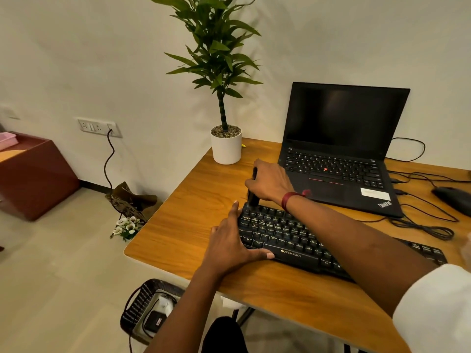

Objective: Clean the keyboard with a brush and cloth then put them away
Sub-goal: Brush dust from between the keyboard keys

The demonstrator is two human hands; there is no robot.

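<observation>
Step in hand: by my reading, brushing between the keys, beginning at the far-left corner of the keyboard [285, 235]
Keyboard: a black Zebronics board lying flat on the tabletop [178, 225]; its long axis runs diagonally, left end farther from the person, right end nearer and partly hidden under the right forearm
Brush [253, 198]: a dark, slim tool standing nearly upright on the keyboard's far-left corner, lower end on the top key row, upper end poking out above the fingers and leaning slightly away; the bristles cannot be made out
Right hand [270, 180]: wrapped round the brush from above, over the keyboard's far edge
Left hand [229, 240]: flat and spread against the keyboard's left end, thumb along the front edge, holding nothing
Doing it well: keep the left hand braced so the board does not slide; draw the brush along each row following the long axis, lightly, so that dust is flicked off the edge and not pushed under the caps
Cloth: not identifiable anywhere
Behind the keyboard: an open ThinkPad laptop [339, 154], screen dark
Far-left of the keyboard: a potted plant [226, 146]
Below the keyboard's near-left end: a woven basket [137, 301] on the floor
</observation>
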